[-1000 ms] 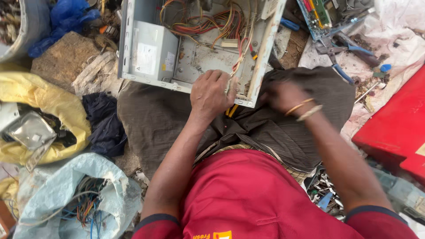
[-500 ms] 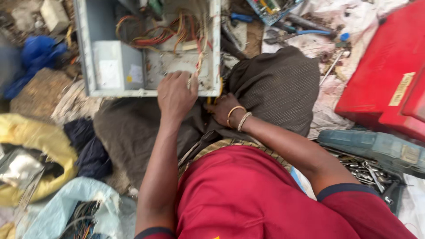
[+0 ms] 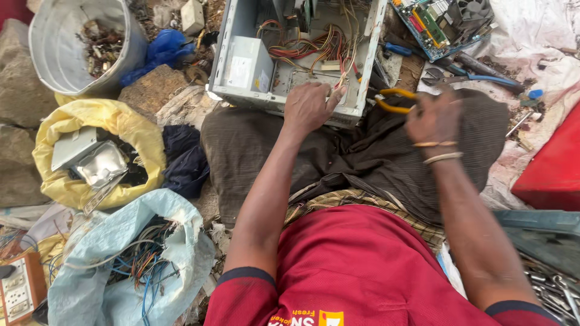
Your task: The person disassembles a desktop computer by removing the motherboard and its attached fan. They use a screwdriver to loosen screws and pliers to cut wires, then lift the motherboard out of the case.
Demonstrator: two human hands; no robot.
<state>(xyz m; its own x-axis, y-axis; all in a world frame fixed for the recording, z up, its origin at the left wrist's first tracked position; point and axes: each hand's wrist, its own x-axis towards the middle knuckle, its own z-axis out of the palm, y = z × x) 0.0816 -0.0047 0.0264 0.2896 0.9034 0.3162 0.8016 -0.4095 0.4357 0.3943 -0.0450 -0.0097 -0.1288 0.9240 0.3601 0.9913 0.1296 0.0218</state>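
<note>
- Head view: an opened grey computer case [image 3: 296, 60] is seen lying against the knees of a seated person, its bundle of coloured wires [image 3: 314, 45] exposed. The left hand [image 3: 309, 107] is pressed on the case's near edge, fingers curled together around what appears to be a thin wire; whether it is truly pinched cannot be told.
- Head view: yellow-handled pliers [image 3: 396, 99] are clamped in the right hand [image 3: 434, 118], which is blurred and held just beside the case's right corner. The tool's tip is hidden, so its opening cannot be judged.
- Head view: a cut fingertip is judged the main risk, since the left fingers sit close to where the pliers point and to raw sheet-metal edges.
- Head view: the case could be tipped off the lap if the wires are tugged hard, as it is steadied by one hand only.
- Head view: a circuit board [image 3: 441, 21], blue-handled pliers [image 3: 477, 77], a yellow sack [image 3: 121, 121] of metal parts and a pale sack [image 3: 133, 259] of cables are crowded nearby; snagging on them is possible.
</note>
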